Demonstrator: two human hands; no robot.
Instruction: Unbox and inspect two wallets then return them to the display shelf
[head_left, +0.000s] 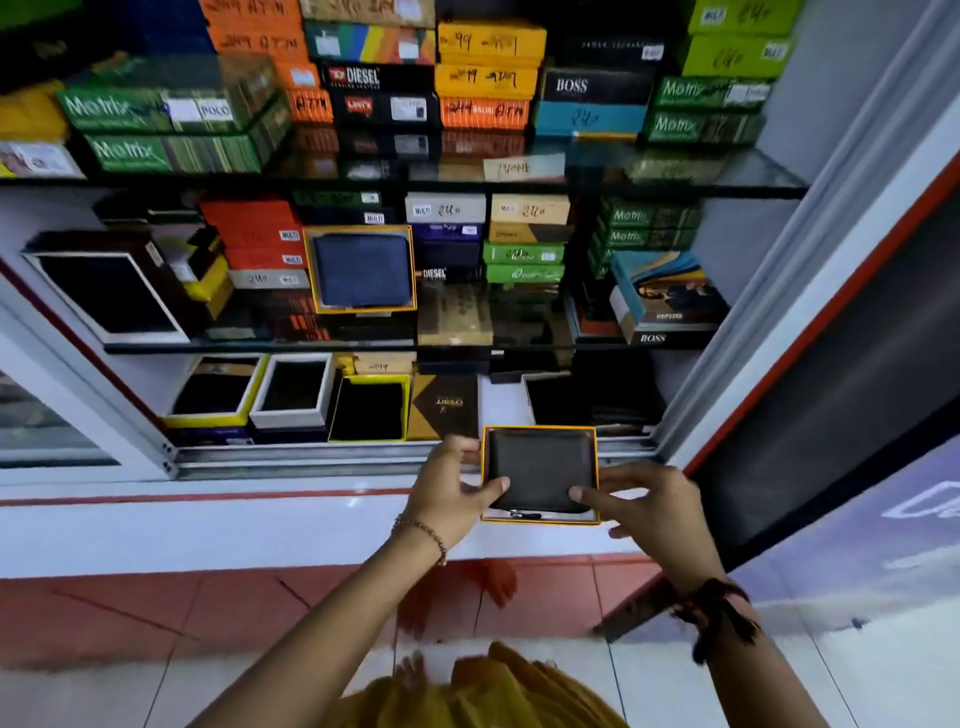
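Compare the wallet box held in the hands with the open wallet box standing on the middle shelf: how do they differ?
The held box contains a dark, nearly black wallet; the shelf box contains a blue one. The held box is gripped by the left hand and right hand in front of the cabinet; the shelf box stands propped among stacked boxes, untouched. Both are lidless with orange rims and show a closed wallet.

Dark wallet (540, 470) lies flat in my open orange-rimmed box (538, 517), just before display shelf (395, 454). Blue wallet (362, 270) stands boxed on middle tier.
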